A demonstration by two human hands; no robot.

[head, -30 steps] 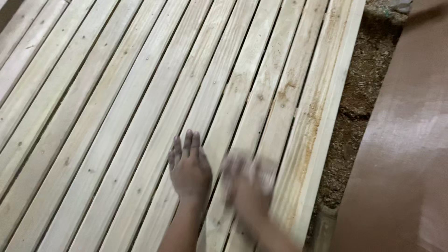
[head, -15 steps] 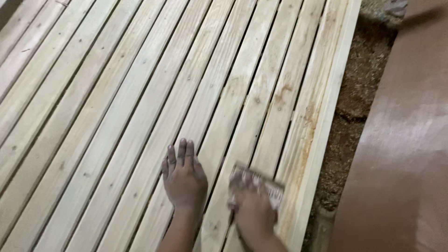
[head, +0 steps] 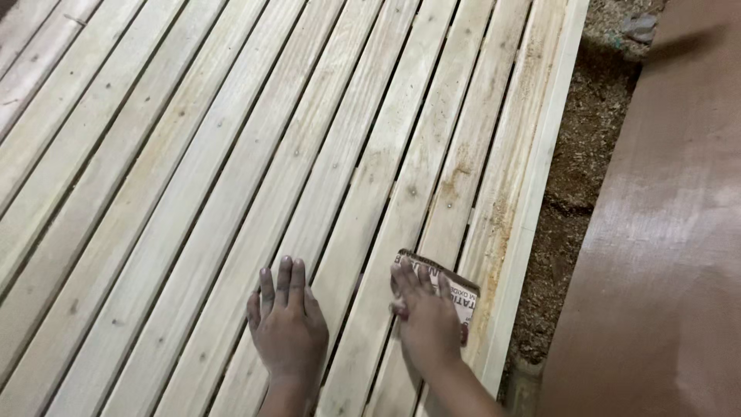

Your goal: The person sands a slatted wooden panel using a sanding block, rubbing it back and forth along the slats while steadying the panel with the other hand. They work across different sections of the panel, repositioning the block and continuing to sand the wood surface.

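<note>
My left hand (head: 286, 324) lies flat, fingers together, on a pale wooden slat (head: 255, 232) near the bottom of the head view. My right hand (head: 426, 320) presses a folded piece of sandpaper (head: 455, 286), brown with a pale printed back, onto a slat (head: 451, 185) close to the right edge of the slatted panel. The sandpaper sticks out past my fingertips. The two hands are a slat or so apart.
The panel is made of several long parallel slats with dark gaps, running diagonally up to the right. Sawdust covers the ground (head: 587, 154) beside the panel's right edge. A large reddish-brown board (head: 664, 255) fills the right side.
My right hand with the sandpaper has slid back down the slat toward me and is now sharp instead of blurred. My left hand has also shifted slightly toward me on its slat.
</note>
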